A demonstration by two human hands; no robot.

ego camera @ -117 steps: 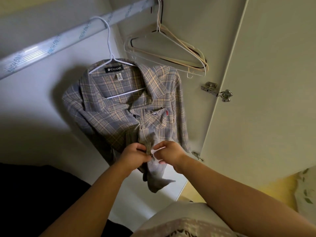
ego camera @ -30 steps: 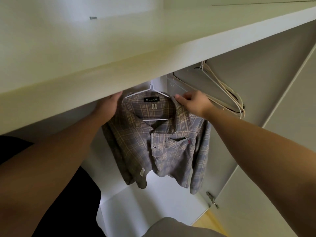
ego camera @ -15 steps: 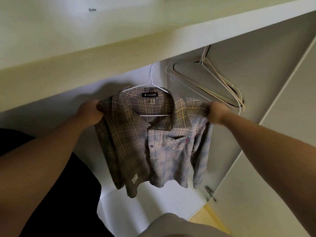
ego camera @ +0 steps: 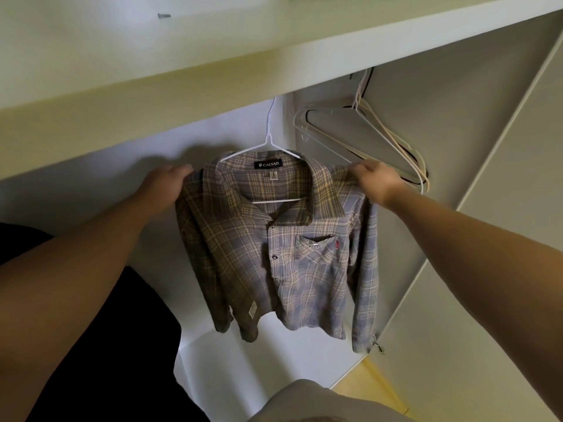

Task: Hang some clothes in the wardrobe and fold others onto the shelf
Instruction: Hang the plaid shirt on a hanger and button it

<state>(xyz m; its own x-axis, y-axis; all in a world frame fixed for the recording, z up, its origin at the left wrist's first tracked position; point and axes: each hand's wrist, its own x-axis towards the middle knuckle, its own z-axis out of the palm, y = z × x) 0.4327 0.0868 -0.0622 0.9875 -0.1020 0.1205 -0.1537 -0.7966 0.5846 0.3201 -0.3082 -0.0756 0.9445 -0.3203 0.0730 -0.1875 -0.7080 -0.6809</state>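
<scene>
Reaching forward from the bottom corners, two bare forearms stretch into an open wardrobe. Between them, low in the view, is a pale fold of the person's own clothing [ego camera: 307, 400], and a black mass [ego camera: 100, 345] that cannot be identified fills the lower left.

The left hand [ego camera: 166, 185] has its fingers bent round the shoulder edge of a plaid shirt [ego camera: 289, 254]. The right hand [ego camera: 376, 179] pinches the opposite shoulder, its knuckles raised. Holding both shoulders at once probably serves to square the fabric on the hanger so it does not slip off.

The shirt hangs inside the wardrobe with its front facing the viewer. Its collar is up and its hem is down, so its long axis runs vertically. The placket is buttoned, the chest pocket sits on the viewer's right, and the sleeves fall straight down either side.

A white wire hanger [ego camera: 268, 144] carries the shirt. Its hook rises behind the front edge of a cream shelf [ego camera: 182, 86], which hides the rail.

Just to the right and further back, a bunch of empty hangers [ego camera: 396, 147] is pushed against the side wall. The open wardrobe door [ego camera: 502, 269] stands at far right.

The hanging step for this shirt looks nearly finished.
</scene>
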